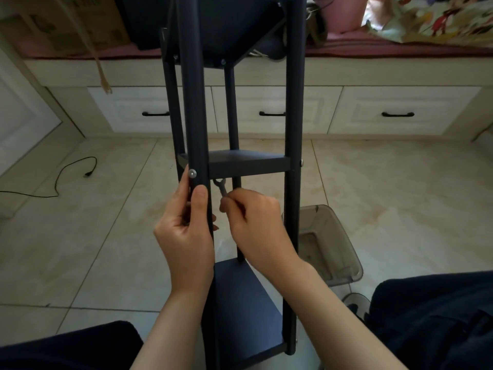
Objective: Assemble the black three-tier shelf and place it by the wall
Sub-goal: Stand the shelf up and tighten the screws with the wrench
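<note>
We see the black shelf (246, 162) tilted over the tiled floor (386, 188), its lowest tier near our lap and its top tier toward the white drawers (400, 113) at the floor's far edge. A clear bin (330, 244) sits just beside its right post. Our left hand (186, 231) grips the front left post. Our right hand (253, 222) pinches a small wrench (222, 188) under the middle tier.
</note>
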### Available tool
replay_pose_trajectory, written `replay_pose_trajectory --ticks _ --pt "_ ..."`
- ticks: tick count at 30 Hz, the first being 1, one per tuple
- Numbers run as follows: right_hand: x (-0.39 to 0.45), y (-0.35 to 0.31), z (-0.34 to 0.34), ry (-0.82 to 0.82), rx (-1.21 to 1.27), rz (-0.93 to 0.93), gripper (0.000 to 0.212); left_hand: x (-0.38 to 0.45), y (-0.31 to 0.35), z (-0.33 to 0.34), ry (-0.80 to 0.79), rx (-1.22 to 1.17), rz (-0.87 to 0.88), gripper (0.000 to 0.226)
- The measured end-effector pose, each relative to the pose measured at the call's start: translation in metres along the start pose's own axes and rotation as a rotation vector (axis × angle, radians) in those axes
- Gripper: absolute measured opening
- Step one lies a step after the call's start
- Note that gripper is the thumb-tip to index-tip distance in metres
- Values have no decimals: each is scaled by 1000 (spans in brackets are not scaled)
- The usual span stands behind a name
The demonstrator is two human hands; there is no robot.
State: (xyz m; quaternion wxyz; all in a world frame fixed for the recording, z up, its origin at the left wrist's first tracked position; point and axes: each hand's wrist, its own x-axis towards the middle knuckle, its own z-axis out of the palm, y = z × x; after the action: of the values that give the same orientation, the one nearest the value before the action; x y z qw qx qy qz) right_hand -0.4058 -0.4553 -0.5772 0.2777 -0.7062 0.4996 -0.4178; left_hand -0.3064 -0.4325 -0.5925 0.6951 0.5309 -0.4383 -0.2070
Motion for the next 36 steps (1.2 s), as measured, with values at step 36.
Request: replay_pose_trajectory --ticks 36 --pt "37 22 46 311 91 -258 7 -1 -1 1 23 -20 -26 47"
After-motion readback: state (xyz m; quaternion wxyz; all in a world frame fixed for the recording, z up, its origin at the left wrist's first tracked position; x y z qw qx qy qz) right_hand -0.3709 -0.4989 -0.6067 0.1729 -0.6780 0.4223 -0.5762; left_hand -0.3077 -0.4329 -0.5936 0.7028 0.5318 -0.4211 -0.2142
